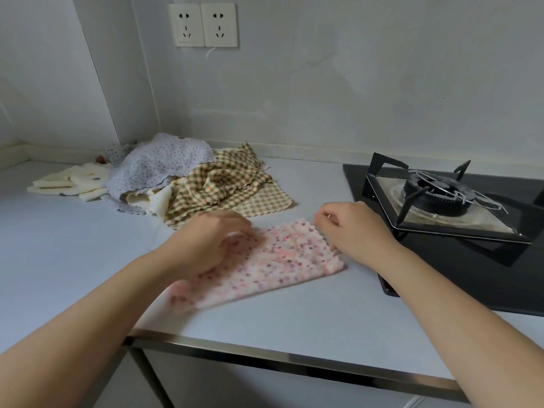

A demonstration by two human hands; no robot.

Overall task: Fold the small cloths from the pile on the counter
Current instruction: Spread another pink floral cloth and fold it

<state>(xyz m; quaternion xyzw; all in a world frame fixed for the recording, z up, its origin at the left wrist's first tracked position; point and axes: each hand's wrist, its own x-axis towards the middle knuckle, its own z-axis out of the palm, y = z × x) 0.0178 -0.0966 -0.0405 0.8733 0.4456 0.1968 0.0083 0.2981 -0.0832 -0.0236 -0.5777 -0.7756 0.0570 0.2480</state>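
Note:
A pink dotted cloth (279, 260) lies on the counter in front of me, doubled over into a long strip. My left hand (206, 240) rests on its left half with fingers curled on the fabric. My right hand (350, 228) pinches the cloth's far right corner. Behind them sits the pile (188, 178): a lilac dotted cloth (153, 166) on top, green checked cloths (223, 184) to its right, cream cloths (73, 181) to its left.
A black gas hob (459, 201) with a pan support stands on the right, close to my right hand. The pale counter (67, 248) ends in a metal front edge (265, 357). Two wall sockets (206, 25) are on the back wall.

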